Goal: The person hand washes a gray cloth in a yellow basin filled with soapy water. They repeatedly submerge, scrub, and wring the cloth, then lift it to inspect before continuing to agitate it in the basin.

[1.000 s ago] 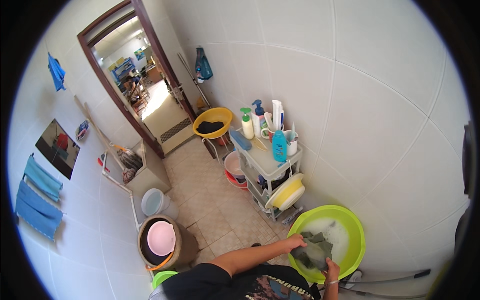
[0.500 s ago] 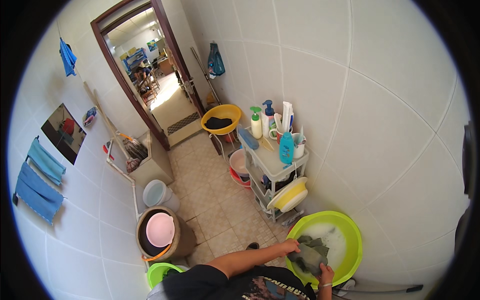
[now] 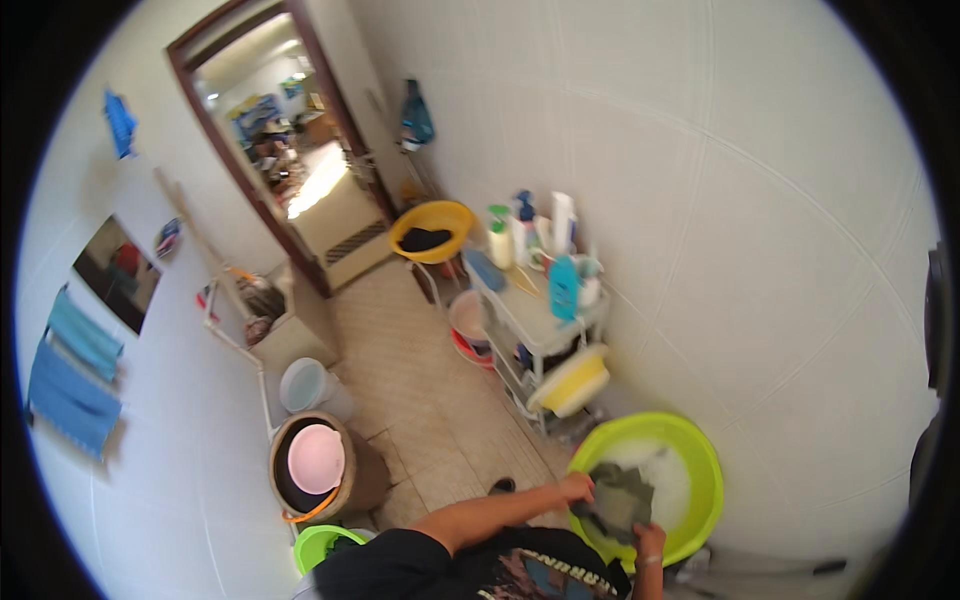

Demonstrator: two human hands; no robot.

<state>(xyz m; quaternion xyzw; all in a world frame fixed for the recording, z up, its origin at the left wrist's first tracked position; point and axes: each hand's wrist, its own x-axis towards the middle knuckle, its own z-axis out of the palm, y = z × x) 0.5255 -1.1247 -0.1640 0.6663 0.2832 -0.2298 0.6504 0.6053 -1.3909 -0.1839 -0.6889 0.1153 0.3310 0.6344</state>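
Observation:
A grey-green piece of wet-looking cloth (image 3: 622,498) is stretched between my two hands over the left side of a lime-green basin (image 3: 708,490). My left hand (image 3: 576,489) grips its left edge at the basin's rim. Lower down, my right hand (image 3: 650,542) is closed on the near right corner, with a light band around the wrist. White suds (image 3: 672,480) float on the water in the basin. What kind of garment or cloth it is I cannot make out.
Beyond the basin stands a grey shelf cart (image 3: 540,325) with bottles on top and a yellow-and-white basin (image 3: 572,382) on its side. A brown vat (image 3: 370,478) carrying a pink bowl (image 3: 316,458), and a white bucket (image 3: 318,385), line the left wall. A doorway (image 3: 290,150) opens at the back.
The cloth, bunched and folded before, now hangs flatter and more spread between my hands. Both hands keep their hold. The whole view has shifted slightly and blurred.

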